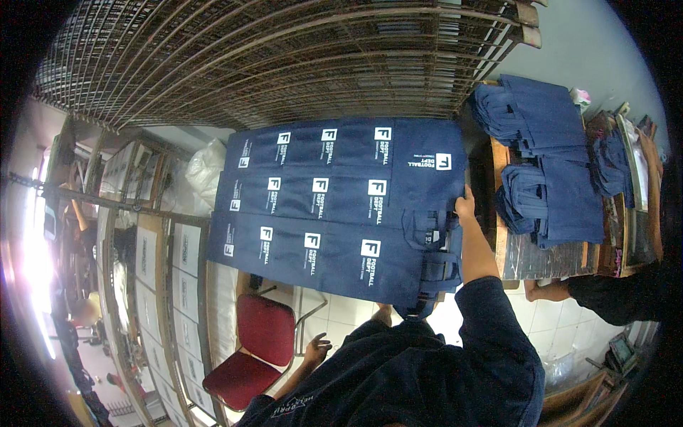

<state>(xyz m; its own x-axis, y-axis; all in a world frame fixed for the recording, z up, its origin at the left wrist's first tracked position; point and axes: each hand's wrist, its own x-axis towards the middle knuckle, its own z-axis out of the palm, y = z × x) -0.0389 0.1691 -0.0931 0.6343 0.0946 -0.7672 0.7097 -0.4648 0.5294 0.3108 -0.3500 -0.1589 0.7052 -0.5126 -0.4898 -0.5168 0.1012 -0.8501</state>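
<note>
Navy tote bags (341, 206) with white printing lie overlapped in rows across the surface in front of me. At the far right end, one bag (420, 181) has its print turned the other way round from the rest. My right hand (465, 205) has its fingers closed on the right edge of that bag. Bag handles (437, 267) bunch at the near right corner, below this hand. My left hand (318, 349) hangs low beside the red chair, fingers apart, holding nothing.
A wire drying rack (284, 60) overhangs the far side. More navy bags (548, 114) lie stacked on a wooden table (541, 262) at the right, near another person's dark-clothed limb (597, 292). The red chair (263, 327) stands near left, beside shelving (188, 306).
</note>
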